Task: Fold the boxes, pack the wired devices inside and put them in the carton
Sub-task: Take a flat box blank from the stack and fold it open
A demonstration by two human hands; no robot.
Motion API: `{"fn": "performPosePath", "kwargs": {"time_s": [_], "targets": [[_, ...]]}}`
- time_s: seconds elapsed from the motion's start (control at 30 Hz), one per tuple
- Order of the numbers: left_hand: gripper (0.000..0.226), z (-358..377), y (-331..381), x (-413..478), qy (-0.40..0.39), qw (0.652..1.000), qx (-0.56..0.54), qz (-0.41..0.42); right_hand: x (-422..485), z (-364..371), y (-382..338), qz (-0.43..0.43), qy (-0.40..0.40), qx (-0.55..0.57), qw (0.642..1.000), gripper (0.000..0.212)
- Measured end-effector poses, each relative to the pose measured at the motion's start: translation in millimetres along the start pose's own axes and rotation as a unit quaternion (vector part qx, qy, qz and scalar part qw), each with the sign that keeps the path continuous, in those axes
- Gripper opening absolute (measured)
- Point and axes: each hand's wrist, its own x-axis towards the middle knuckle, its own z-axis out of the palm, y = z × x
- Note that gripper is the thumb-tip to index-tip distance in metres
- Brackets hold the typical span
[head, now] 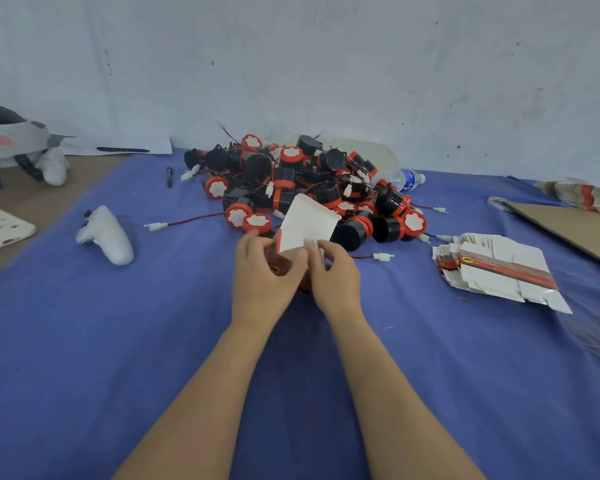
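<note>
A small red and white box (pixel 303 226) stands half folded at the middle of the blue cloth, its white lid flap raised. My left hand (pixel 262 271) grips its left side. My right hand (pixel 333 270) pinches a flap on its right side. Just behind it lies a heap of black and red wired devices (pixel 302 188) with red leads and white plugs. A stack of flat unfolded boxes (pixel 496 266) lies to the right. The brown carton's edge (pixel 575 230) shows at far right.
A white controller (pixel 106 235) lies on the blue cloth (pixel 118 341) at left. A headset (pixel 13 143) and a white tablet (pixel 0 226) sit at far left. A plastic water bottle (pixel 404 178) lies behind the heap. A black pen (pixel 169 176) lies near the heap. More flat boxes (pixel 579 194) at far right.
</note>
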Motion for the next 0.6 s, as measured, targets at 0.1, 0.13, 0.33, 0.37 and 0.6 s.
{"fn": "performPosePath", "kwargs": {"time_s": [0.1,0.13,0.33,0.37,0.6], "targets": [[0.032,-4.2,-2.6,1.9,0.015,0.997,0.022,-0.076,0.1,-1.8,2.9,-0.033,0.043,-0.005,0.999,0.020],[0.032,-6.2,-3.4,4.1,0.035,0.994,0.023,-0.100,0.2,-1.2,0.9,-0.025,0.062,-0.004,0.998,0.017],[0.013,-11.1,-3.5,12.5,0.059,0.954,-0.139,-0.258,7.0,-4.2,6.5,0.078,0.061,0.029,0.995,0.015],[0.018,-11.8,-1.2,13.2,0.038,0.937,-0.193,-0.288,6.3,-3.7,7.2,0.071,0.044,0.005,0.997,0.022],[0.042,-14.6,17.7,12.9,-0.060,0.895,-0.373,-0.236,7.1,7.7,-2.9,0.050,-0.089,0.041,0.994,0.041]]}}
